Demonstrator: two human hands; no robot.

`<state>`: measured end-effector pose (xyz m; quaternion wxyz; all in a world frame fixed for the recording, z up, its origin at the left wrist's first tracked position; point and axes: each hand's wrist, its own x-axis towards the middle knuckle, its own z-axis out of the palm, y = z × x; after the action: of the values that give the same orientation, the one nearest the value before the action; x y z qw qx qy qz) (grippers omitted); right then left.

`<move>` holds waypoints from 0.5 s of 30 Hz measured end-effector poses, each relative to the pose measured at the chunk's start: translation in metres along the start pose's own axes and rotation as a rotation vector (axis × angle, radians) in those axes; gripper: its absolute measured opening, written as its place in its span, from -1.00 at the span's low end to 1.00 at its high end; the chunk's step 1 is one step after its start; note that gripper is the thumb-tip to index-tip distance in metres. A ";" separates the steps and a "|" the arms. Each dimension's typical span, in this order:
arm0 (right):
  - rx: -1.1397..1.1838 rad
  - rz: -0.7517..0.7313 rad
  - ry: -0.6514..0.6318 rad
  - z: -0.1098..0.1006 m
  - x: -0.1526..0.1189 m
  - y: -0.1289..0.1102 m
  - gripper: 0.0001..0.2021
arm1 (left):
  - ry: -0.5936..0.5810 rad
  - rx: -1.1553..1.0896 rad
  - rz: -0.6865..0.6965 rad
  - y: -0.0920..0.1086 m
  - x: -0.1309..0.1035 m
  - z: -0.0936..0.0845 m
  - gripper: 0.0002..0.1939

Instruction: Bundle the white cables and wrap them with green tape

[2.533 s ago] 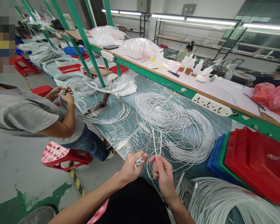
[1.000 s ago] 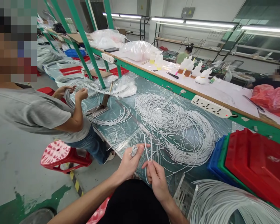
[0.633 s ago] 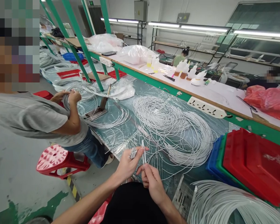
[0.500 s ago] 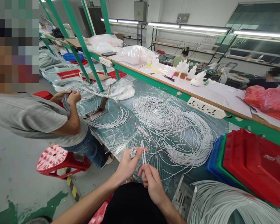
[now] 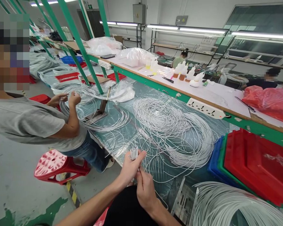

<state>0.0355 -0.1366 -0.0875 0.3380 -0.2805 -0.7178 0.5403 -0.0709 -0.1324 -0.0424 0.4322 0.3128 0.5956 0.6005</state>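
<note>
Head view: a bundle of pale cable ends (image 5: pixel 134 153), lower centre, gripped in the left hand (image 5: pixel 129 169). The right hand (image 5: pixel 146 190), fingertips together, meets it from below; whether it pinches a strand cannot be told. The step appears to be gathering ends; the next move would call for a steady left grip. Beyond, right of centre: loose cable coils (image 5: pixel 159 116).

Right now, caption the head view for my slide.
Bare hands close together at a bundle of cable ends, near coiled cable.
</note>
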 end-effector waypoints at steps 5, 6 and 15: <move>-0.123 -0.032 -0.039 0.006 -0.001 0.005 -0.71 | 0.030 -0.145 -0.034 0.004 0.002 0.000 -0.45; -0.130 -0.049 0.001 0.007 -0.001 0.005 -0.77 | 0.033 -0.163 -0.031 0.006 0.003 -0.001 -0.45; 0.014 -0.020 -0.169 0.019 0.028 0.022 -0.90 | -0.103 -0.343 -0.100 0.069 -0.004 -0.031 -0.40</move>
<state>0.0043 -0.1208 -0.1073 0.2833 -0.2244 -0.7428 0.5635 -0.1073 -0.1443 0.0232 0.5383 0.2348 0.4765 0.6542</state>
